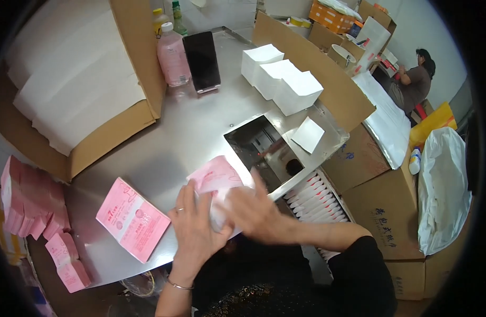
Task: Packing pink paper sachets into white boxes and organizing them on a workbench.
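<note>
Near the front of the metal table, a pink printed paper wrapper (pixel 215 171) lies under my two hands, with a white piece (pixel 217 211) showing between them. My left hand (pixel 194 224), with a ring and a bracelet, grips the wrapper's near left side, fingers on top and thumb by the white piece. Over the right side is my right hand (pixel 261 214), smeared by motion; whether its fingers hold anything is unclear. A stack of pink printed wrappers (pixel 133 219) lies flat to the left of my left hand.
Beyond my hands is a rectangular table opening (pixel 264 150), with small packets (pixel 319 198) boxed beside it. White paper stacks (pixel 282 79), a phone (pixel 201 61) and a pink bottle (pixel 173 55) stand farther back. Cartons flank both sides; another person (pixel 414 82) sits far right.
</note>
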Demonstrator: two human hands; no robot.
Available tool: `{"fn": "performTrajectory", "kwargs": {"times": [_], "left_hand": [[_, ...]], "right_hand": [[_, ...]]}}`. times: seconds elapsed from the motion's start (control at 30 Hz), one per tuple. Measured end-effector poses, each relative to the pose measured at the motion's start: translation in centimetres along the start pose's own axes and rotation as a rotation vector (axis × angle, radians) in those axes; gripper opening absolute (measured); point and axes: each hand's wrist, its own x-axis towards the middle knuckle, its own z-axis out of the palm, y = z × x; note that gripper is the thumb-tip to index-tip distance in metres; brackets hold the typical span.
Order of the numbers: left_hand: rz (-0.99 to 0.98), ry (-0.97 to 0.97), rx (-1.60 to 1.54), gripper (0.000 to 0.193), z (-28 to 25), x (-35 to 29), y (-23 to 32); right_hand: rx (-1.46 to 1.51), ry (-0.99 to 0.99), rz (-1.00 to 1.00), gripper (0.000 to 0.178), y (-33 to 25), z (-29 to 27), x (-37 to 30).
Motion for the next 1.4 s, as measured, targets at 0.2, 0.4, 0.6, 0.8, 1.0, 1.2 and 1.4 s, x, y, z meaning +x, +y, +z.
{"fn": "performTrajectory", "kwargs": {"times": [0.2, 0.4, 0.6, 0.8, 1.0, 1.2, 1.4], "left_hand": [[-0.061, 0.171, 0.203, 0.069, 0.5, 1.4, 0.7], [-0.075, 0.055, 0.189, 0.056, 0.6, 0.7, 0.6], [-0.030, 0.106, 0.266, 0.057, 0.6, 1.6, 0.7], [-0.018, 0.090, 0.284, 0.061, 0.1, 1.5, 0.3], [-0.004, 0.090, 0.196, 0.056, 0.6, 1.9, 0.3], [-0.005, 0.135, 0.143, 0.046, 1.0, 1.6, 0.0], [0.025, 0.134, 0.115, 0.044, 1.2, 1.4, 0.0]], "right_hand": [[0.181, -0.107, 0.073, 0.023, 0.1, 0.3, 4.7], [-0.370, 0.145, 0.640, 0.038, 12.1, -4.5, -2.8], [-0.417, -0.053, 0.469, 0.019, 11.6, -2.0, -4.1], [-0.265, -0.234, 0.542, 0.030, 12.1, -4.4, -2.4], [-0.088, 0.180, 0.725, 0.012, 16.6, -4.7, -5.5], [-0.645, 0.345, 0.686, 0.021, 19.9, -11.0, 5.5], [-0.766, -0.042, 0.591, 0.026, 23.4, -5.1, 7.5]]}}
